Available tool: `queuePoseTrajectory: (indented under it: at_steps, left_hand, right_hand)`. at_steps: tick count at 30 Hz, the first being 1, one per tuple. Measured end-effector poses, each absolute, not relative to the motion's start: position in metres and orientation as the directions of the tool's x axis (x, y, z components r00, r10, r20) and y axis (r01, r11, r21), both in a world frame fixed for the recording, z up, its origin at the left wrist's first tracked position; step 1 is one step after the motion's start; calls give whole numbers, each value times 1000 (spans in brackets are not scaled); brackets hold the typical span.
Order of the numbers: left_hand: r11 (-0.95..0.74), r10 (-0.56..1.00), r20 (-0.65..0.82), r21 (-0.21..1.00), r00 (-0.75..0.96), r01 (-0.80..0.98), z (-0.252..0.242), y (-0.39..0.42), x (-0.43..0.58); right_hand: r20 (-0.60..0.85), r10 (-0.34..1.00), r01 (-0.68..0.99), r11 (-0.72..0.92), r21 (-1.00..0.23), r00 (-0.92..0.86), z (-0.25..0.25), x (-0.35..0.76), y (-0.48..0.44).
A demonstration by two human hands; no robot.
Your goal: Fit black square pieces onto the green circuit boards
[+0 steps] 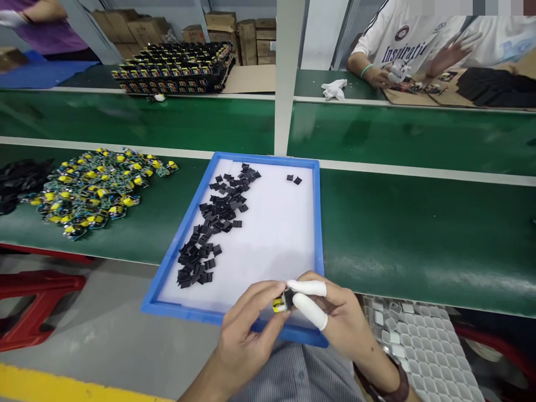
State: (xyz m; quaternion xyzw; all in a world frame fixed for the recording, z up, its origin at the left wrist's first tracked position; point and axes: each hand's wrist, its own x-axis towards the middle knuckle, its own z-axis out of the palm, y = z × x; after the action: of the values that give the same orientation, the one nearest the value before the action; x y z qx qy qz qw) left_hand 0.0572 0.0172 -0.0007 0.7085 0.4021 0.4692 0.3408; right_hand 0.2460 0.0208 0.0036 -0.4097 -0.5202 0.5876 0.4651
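Over the near edge of the blue-rimmed tray (320,234), my left hand (249,329) pinches a small circuit board (278,305) with a yellow component. My right hand (345,321) wears white finger cots on two fingers. Those fingertips close on a small black piece (288,298) set against the board. The fingers hide most of the board and of how the two parts join. Loose black pieces (221,209) of similar look lie heaped down the tray's left side. Two more black pieces (293,179) lie apart near its far right corner.
Left of the tray, a pile of circuit boards (96,187) with yellow components lies on the green bench (419,234), beside a black heap (20,181). Stacked black trays (173,67) stand beyond. A clear compartment tray (431,346) is low right. Co-workers sit or stand opposite.
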Motion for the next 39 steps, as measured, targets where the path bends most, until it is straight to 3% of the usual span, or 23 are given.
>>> queuePoseTrajectory:
  at_steps: [4,6,9,12,18,33,39]
  left_hand:
    - [-504,840,396,821,370,268,9,20,53]
    - [-522,831,402,802,386,289,10,20,50]
    - [-464,885,411,813,217,352,6,20,43]
    - [-356,934,354,894,59,273,3,19,40]
    - [-392,919,388,918,70,63,6,15,52]
    - [-498,867,483,844,125,200,-1,16,50]
    - [-501,866,477,821,151,275,-4,14,47]
  right_hand:
    - [-124,952,-131,-166,-977,-279,8,254,26]
    - [-112,960,-50,-129,-990,-258,12,257,26]
    - [6,1000,48,5,-999,13,14,260,24]
    - [-5,986,-10,-3,-1000,168,13,257,20]
    - [104,994,-114,106,-988,16,21,225,17]
    - [114,992,-15,115,-993,52,24,213,21]
    - [15,991,32,19,-999,-135,27,225,25]
